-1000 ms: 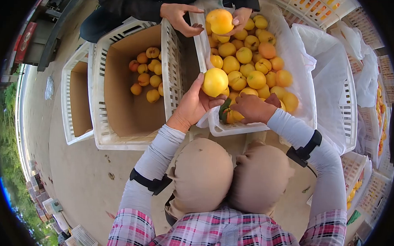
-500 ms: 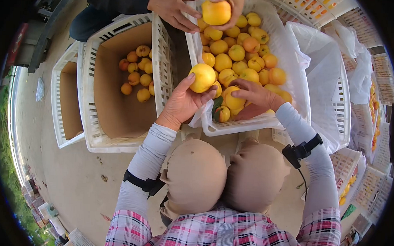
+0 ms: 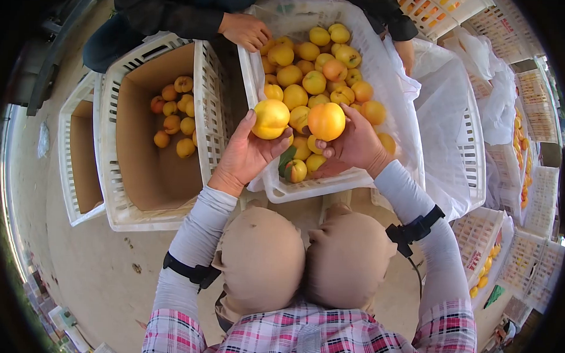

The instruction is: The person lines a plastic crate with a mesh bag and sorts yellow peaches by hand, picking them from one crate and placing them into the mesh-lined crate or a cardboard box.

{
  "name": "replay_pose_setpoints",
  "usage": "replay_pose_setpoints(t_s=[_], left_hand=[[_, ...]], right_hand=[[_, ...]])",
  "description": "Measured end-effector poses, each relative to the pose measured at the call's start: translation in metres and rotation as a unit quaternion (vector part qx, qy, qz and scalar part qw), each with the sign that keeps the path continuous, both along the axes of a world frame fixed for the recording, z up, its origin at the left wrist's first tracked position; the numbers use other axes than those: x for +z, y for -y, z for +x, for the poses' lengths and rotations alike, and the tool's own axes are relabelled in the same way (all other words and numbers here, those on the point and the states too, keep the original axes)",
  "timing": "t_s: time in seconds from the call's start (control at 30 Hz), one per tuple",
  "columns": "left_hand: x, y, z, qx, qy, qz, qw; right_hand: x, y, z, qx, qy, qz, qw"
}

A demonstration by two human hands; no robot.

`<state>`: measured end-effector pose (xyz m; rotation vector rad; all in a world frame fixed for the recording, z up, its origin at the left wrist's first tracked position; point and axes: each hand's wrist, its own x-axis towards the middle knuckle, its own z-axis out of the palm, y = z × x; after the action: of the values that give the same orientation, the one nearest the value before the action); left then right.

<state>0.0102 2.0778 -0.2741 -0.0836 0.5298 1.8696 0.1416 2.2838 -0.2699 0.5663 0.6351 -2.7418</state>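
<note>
My left hand (image 3: 238, 159) is closed around a yellow peach (image 3: 271, 119), with the fruit resting on the fingers and thumb. A second, more orange peach (image 3: 326, 121) sits in my right hand (image 3: 360, 142), gripped between thumb and fingers. Both are held side by side above a white plastic crate (image 3: 344, 186) lined with thin white sheeting. Inside that crate lie many yellow and orange peaches (image 3: 314, 82), and a green leaf (image 3: 286, 157) shows near its front corner.
To the left stands a crate (image 3: 116, 217) lined with cardboard, holding several peaches (image 3: 185, 148); another crate (image 3: 76, 213) is beyond it. A co-worker's hand (image 3: 245, 31) rests on the fruit crate's far corner. Stacked crates (image 3: 479, 245) and a plastic-lined crate (image 3: 449, 120) stand at right.
My right hand has come up from the pile with a peach in it. The co-worker's hands have parted to the crate's sides, and the peach they held is no longer in them.
</note>
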Motion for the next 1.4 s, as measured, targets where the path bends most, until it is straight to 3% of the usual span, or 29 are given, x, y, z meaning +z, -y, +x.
replay_pose_setpoints(t_s=[0.17, 0.27, 0.3, 0.37, 0.57, 0.63, 0.73, 0.77, 0.8, 0.87, 0.9, 0.97, 1.0, 1.03, 1.07, 1.13, 1.2, 1.27, 1.3, 1.33, 1.37, 1.4], left_hand=[[-0.005, -0.005, -0.004, 0.026, 0.024, 0.019, 0.999], [0.002, -0.012, -0.001, 0.066, 0.047, 0.018, 0.997], [0.004, -0.012, -0.002, 0.072, 0.045, 0.012, 0.996], [0.012, -0.014, -0.003, 0.076, 0.082, 0.052, 0.992], [0.018, -0.009, -0.005, 0.095, 0.099, 0.035, 0.990], [0.010, -0.005, -0.007, 0.087, 0.171, 0.074, 0.979], [-0.002, 0.019, -0.024, 0.040, 0.157, 0.118, 0.980], [0.010, 0.032, -0.028, 0.089, 0.086, 0.057, 0.991], [0.022, 0.046, -0.037, 0.085, 0.079, 0.077, 0.990], [0.024, 0.084, -0.061, 0.129, -0.053, 0.017, 0.990], [0.023, 0.103, -0.074, 0.140, -0.069, -0.017, 0.988], [0.015, 0.136, -0.095, 0.159, -0.127, -0.136, 0.970], [0.008, 0.149, -0.103, 0.152, -0.110, -0.175, 0.966], [-0.003, 0.162, -0.112, 0.153, -0.109, -0.174, 0.967], [-0.018, 0.173, -0.119, 0.089, -0.126, -0.266, 0.951], [-0.042, 0.179, -0.125, -0.040, -0.171, -0.422, 0.889], [-0.057, 0.170, -0.119, -0.131, -0.263, -0.471, 0.832], [-0.069, 0.163, -0.114, -0.212, -0.310, -0.485, 0.790], [-0.089, 0.164, -0.114, -0.251, -0.333, -0.484, 0.770], [-0.112, 0.165, -0.115, -0.278, -0.337, -0.485, 0.758], [-0.106, 0.155, -0.106, -0.301, -0.347, -0.515, 0.723], [-0.112, 0.154, -0.103, -0.340, -0.374, -0.504, 0.700]], right_hand=[[0.030, 0.013, -0.011, -0.017, -0.050, 0.041, 0.998], [0.065, 0.032, -0.014, 0.033, -0.064, 0.361, 0.930], [0.070, 0.037, -0.015, 0.037, -0.068, 0.355, 0.931], [0.080, 0.042, -0.016, 0.140, -0.078, 0.483, 0.861], [0.088, 0.050, -0.017, 0.112, -0.193, 0.403, 0.888], [0.088, 0.036, -0.021, 0.056, -0.137, 0.435, 0.888], [0.075, -0.007, -0.033, 0.009, -0.052, 0.528, 0.848], [0.068, -0.025, -0.033, 0.006, 0.008, 0.560, 0.828], [0.060, -0.039, -0.033, 0.002, 0.021, 0.566, 0.824], [0.038, -0.057, -0.034, 0.135, 0.033, 0.711, 0.690], [0.027, -0.059, -0.032, 0.133, 0.040, 0.712, 0.689], [0.000, -0.059, -0.032, 0.259, 0.007, 0.837, 0.481], [-0.019, -0.057, -0.031, 0.260, 0.008, 0.838, 0.480], [-0.038, -0.055, -0.030, 0.279, -0.020, 0.869, 0.409], [-0.049, -0.054, -0.032, 0.297, -0.049, 0.894, 0.332], [-0.051, -0.052, -0.039, 0.326, -0.063, 0.885, 0.325], [-0.054, -0.051, -0.039, 0.355, -0.076, 0.875, 0.320], [-0.053, -0.056, -0.037, 0.195, -0.061, 0.841, 0.501], [-0.045, -0.057, -0.039, 0.194, -0.062, 0.844, 0.496], [-0.033, -0.056, -0.037, 0.150, -0.009, 0.626, 0.765], [-0.019, -0.053, -0.034, 0.083, 0.044, 0.332, 0.939], [-0.005, -0.043, -0.033, 0.039, 0.064, 0.293, 0.953]])
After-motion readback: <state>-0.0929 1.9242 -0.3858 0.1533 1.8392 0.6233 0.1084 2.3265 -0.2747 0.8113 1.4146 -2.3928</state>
